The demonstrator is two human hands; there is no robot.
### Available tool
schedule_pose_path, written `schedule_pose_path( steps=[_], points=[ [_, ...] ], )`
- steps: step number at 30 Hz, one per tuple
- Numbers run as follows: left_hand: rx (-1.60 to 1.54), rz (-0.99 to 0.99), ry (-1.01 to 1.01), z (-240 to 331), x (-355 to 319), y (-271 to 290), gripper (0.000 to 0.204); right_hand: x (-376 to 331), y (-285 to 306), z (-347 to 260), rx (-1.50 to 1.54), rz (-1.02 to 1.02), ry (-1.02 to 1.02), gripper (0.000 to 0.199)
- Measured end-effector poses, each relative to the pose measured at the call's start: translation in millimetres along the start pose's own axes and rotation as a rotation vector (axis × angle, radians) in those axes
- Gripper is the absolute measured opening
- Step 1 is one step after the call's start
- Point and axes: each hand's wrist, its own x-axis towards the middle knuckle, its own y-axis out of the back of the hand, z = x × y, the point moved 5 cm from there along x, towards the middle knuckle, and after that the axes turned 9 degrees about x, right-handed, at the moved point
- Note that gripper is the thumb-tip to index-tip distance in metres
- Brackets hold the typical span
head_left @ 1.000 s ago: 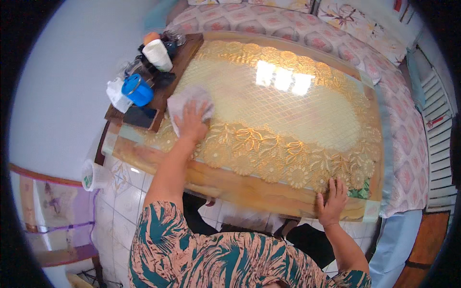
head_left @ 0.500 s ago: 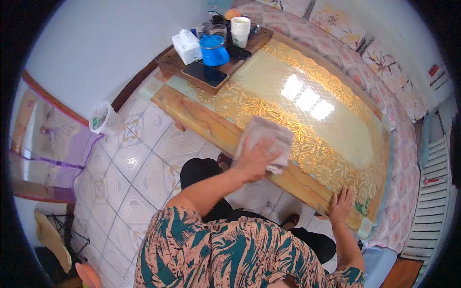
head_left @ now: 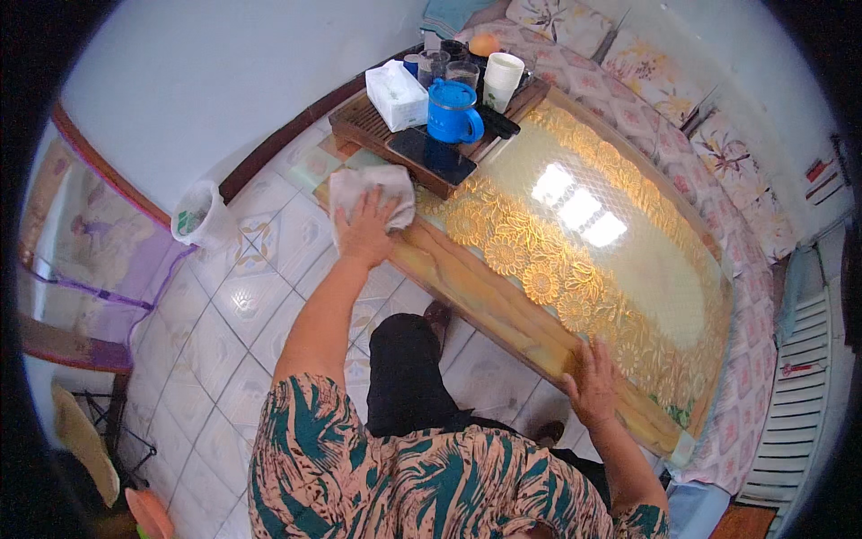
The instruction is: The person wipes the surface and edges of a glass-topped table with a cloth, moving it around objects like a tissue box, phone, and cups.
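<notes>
A pale folded cloth point(head_left: 395, 193) lies over the left end of the table's near edge. My left hand point(head_left: 365, 226) holds it there from above, its fingers spread across the cloth and pressing it down. The table point(head_left: 503, 301) has a brown, stone-like border and a clear cover over a gold flower-patterned cloth. Farther right along the same near border rests my right hand point(head_left: 593, 382), fingers apart, with nothing held in it. Just beyond the cloth, a dark phone point(head_left: 433, 154) lies on the corner of a wooden tea tray point(head_left: 364, 126).
On the tray stand a white tissue box point(head_left: 397, 95), a blue lidded mug point(head_left: 452, 112), stacked paper cups point(head_left: 503, 79) and glasses. A patterned sofa point(head_left: 750, 359) runs along the far and right sides. A white waste bin point(head_left: 199, 216) stands on the tiled floor at left.
My left hand and the cloth have slid left along the near border, up to beside the tray. My right hand has shifted left along the edge.
</notes>
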Motion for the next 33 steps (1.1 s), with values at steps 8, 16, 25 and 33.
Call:
schedule_pose_path(
  steps=[8,16,25,33],
  points=[
    [0.017,-0.069,0.231,-78.2,61.5,-7.9,0.066,50.2,-25.5,-36.2,-0.053,-0.084,0.231,0.084],
    [0.144,-0.093,0.375,-125.7,112.7,-24.7,0.067,50.8,-28.2,-36.6,-0.054,-0.076,0.217,0.086],
    [0.067,-0.054,0.442,-158.8,152.0,-51.3,0.070,51.0,-24.3,-33.9,-0.097,-0.101,0.218,0.088],
    [0.213,-0.031,0.310,-103.2,107.2,-38.4,0.068,51.2,-32.2,-30.2,-0.082,-0.017,0.213,0.086]
  ],
)
